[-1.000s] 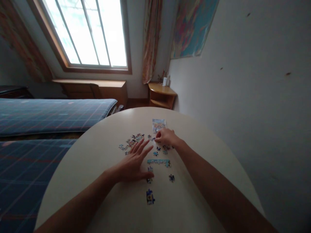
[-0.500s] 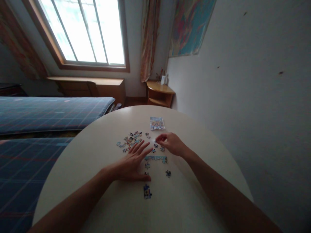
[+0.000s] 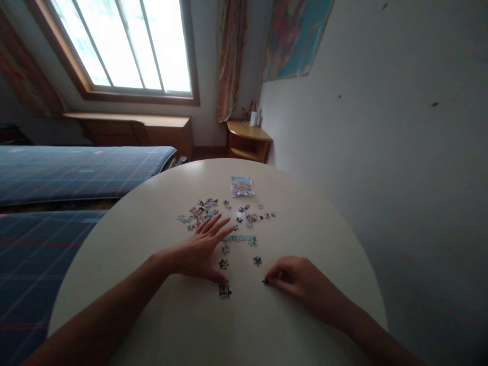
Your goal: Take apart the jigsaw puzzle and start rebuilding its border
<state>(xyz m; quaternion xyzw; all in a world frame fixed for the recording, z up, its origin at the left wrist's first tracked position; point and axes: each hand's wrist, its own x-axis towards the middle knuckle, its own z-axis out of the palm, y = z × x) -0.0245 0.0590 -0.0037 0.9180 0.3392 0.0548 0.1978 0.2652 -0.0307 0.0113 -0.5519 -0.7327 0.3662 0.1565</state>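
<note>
My right hand pinches a small dark blue puzzle piece between thumb and fingertips, low over the right of the table. My left hand lies with fingers spread, its thumb by a joined dark blue puzzle corner. Beyond it runs a joined strip of puzzle pieces with a light blue edge. Single pieces sit below the strip: one puzzle piece near the left thumb and another piece to the right. A pile of loose puzzle pieces is partly behind my left fingers.
More loose pieces are scattered right of the pile. A small printed picture sheet lies farther back on the round white table. A bed with a plaid cover stands left, a wall right.
My right hand has moved from the scattered pieces toward me and to the right, now with a dark blue piece. My left thumb has come down beside the joined corner. The view has shifted slightly.
</note>
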